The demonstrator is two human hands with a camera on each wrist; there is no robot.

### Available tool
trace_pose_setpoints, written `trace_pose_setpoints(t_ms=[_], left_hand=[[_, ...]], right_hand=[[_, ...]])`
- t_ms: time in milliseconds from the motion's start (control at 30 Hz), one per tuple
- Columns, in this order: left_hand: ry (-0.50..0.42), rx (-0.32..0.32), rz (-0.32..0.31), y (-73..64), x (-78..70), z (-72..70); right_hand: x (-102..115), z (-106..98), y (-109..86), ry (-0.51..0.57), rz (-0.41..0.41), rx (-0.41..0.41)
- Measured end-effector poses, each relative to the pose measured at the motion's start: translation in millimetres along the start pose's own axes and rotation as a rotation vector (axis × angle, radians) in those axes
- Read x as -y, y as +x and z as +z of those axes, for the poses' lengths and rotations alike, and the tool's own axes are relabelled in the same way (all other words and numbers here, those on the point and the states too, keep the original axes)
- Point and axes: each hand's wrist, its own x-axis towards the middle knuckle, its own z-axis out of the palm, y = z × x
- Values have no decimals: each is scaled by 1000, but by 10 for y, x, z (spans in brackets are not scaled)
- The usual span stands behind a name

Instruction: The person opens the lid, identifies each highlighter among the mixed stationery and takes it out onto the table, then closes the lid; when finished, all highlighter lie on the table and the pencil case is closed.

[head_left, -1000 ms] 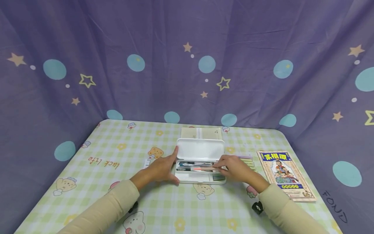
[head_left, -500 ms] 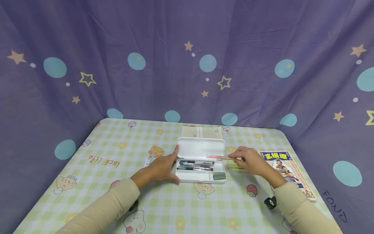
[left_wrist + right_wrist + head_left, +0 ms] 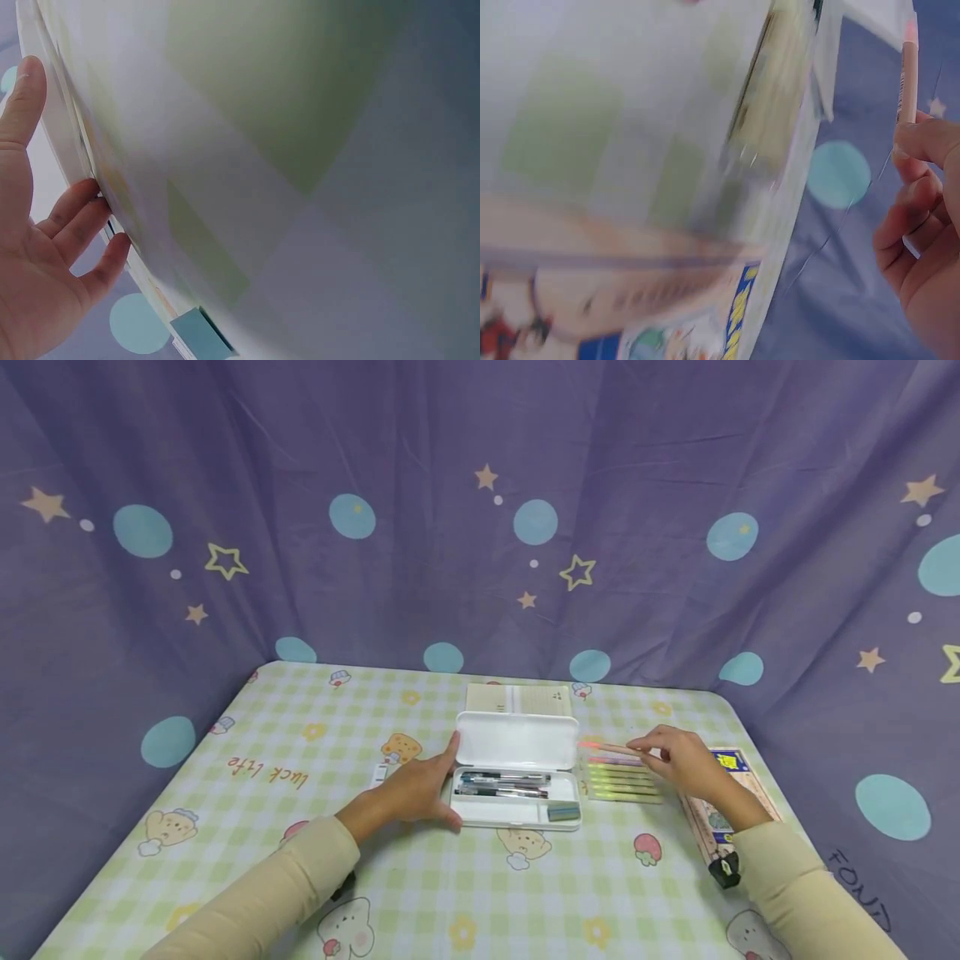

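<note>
An open white pencil case [image 3: 498,814] lies mid-table, lid tipped back. Dark pens [image 3: 502,785] lie in its rear compartment and a grey-blue eraser [image 3: 564,812] at its front right. My left hand [image 3: 416,789] rests against the case's left end, thumb spread from the fingers; in the left wrist view its fingertips meet the edge. Between right thumb and fingers, my right hand [image 3: 686,764] pinches a slim pink highlighter [image 3: 615,749], its pink tip pointing left. Just below it lies a row of yellow and purple highlighters [image 3: 624,783].
A picture-covered book [image 3: 701,831] lies at the right, partly hidden under my right forearm. Behind the case lid is a cream notebook [image 3: 517,699]. A small white block [image 3: 380,774] sits left of the case. Purple curtain [image 3: 420,593] surrounds the checked table.
My right hand has lifted the pink highlighter out of the case and carried it right, above the highlighter row. My left hand has stayed at the case.
</note>
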Motion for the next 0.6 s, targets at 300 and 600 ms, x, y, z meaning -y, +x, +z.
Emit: trace_pose_setpoints(t_ms=[300,600], left_hand=[[-8,-8,7,4,5,-2],[18,-23,35,7,28,21]], right_hand=[[-261,11,-57,-21,107,26],[-348,154,2,-28,107,81]])
